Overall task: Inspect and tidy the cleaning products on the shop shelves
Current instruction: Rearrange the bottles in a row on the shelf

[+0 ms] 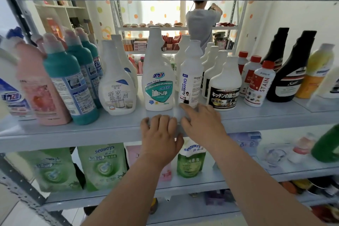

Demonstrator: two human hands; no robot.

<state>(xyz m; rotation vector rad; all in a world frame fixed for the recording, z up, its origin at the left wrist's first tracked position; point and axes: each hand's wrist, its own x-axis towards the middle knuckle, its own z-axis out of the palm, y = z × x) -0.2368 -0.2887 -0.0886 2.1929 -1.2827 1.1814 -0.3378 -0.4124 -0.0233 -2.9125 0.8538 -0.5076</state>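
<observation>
"Hands, entry one: how did they lie?"

"Left hand (161,134): fingers down on the front lip of the shelf (110,134), holding nothing. Right hand (203,122): just beside it, fingers straight, index tip at the foot of the Oil enemy bottle (191,77). Whether it touched or stopped just short could not be told. Neither hand gripped anything."

"Entry two: stock on that shelf?"

"All upright, labels mostly forward. From the left: pink bottle (40,88), teal bottles (69,82), bath bottle (117,82), green-label bottle (158,79), Oil enemy bottle, black-label bottle (224,86), red-capped bottles (259,84), black bottles (289,71). Most had more of their kind in file behind them."

"Entry three: progress?"

"Judged part done. This shelf looked near order. The Oil enemy bottle seemed to stand slightly back from its neighbours' front line, and was likely the item in hand. On the lower shelf (201,180) the pouches (100,167) leaned unevenly, and the right end was jumbled and too blurred to list. That looked left to do."
</observation>
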